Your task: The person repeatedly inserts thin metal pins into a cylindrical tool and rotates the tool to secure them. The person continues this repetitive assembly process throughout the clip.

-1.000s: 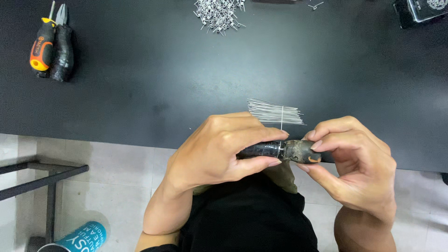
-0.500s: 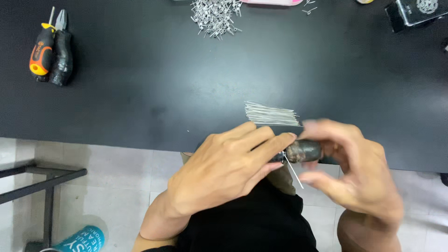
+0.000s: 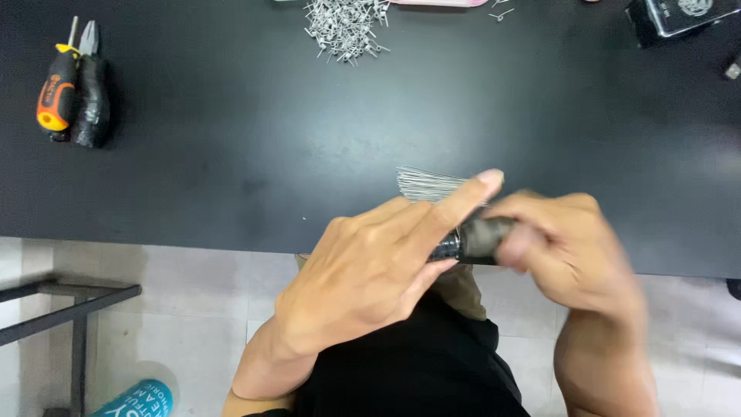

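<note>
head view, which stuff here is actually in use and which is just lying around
In use:
- dark cylindrical tool, held between left hand and right hand
- bundle of thin wires right behind the hands

Lying about:
- screwdriver and pliers, far left
- pile of small metal pieces
- dark box

Both hands meet on a dark cylindrical tool (image 3: 471,239): left hand (image 3: 370,270) grips it, forefinger extended; blurred right hand (image 3: 567,247) closes over its other end, thin wires (image 3: 428,185) just beyond the fingertips
</note>
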